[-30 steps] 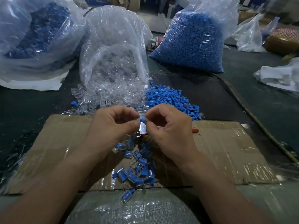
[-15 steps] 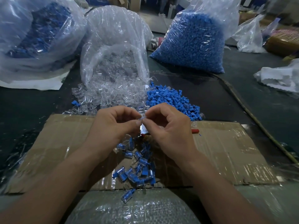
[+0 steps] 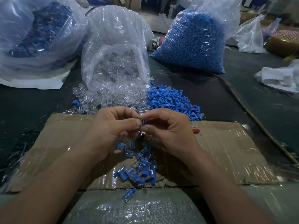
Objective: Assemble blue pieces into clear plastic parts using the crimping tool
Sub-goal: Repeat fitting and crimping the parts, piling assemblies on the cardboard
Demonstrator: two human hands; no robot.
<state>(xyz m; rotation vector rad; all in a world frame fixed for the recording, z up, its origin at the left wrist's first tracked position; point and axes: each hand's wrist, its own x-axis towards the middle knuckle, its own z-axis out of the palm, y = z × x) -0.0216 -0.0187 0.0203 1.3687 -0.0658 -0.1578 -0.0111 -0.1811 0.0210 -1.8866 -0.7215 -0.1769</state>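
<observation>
1. Since half a second ago, your fingertips have parted a little. A blue piece (image 3: 143, 122) that was almost hidden now shows plainly between them.
2. Your left hand (image 3: 113, 126) reaches in from the left. Its fingers (image 3: 135, 125) are curled, and thumb and forefinger pinch the left side of the blue piece.
3. Your right hand (image 3: 171, 131) mirrors it from the right, with thumb and forefinger pinching the same piece and the other fingers loosely curled.
4. The blue piece stands roughly upright, held above the far edge of a flattened cardboard sheet (image 3: 226, 151) that lies on the dark desk (image 3: 32, 102).
5. Something small and shiny sits just under your fingertips, but your hands hide too much of it to tell what it is.
6. Below your hands, on the cardboard, lies a pile of assembled parts (image 3: 137, 167), blue inside clear plastic. One stray assembled part (image 3: 128, 194) lies nearer to you, off the cardboard's edge.
7. Beyond your hands, clear plastic parts (image 3: 110, 96) spill onto the desk from an open bag (image 3: 113, 46).
8. A heap of loose blue pieces (image 3: 171, 101) touches the right side of that spill.
9. A small red object (image 3: 195, 131) rests on the cardboard just right of your right hand.
10. Farther back, a full bag of blue pieces (image 3: 194, 42) stands at the right and another bag (image 3: 37, 29) sits at the left.
</observation>
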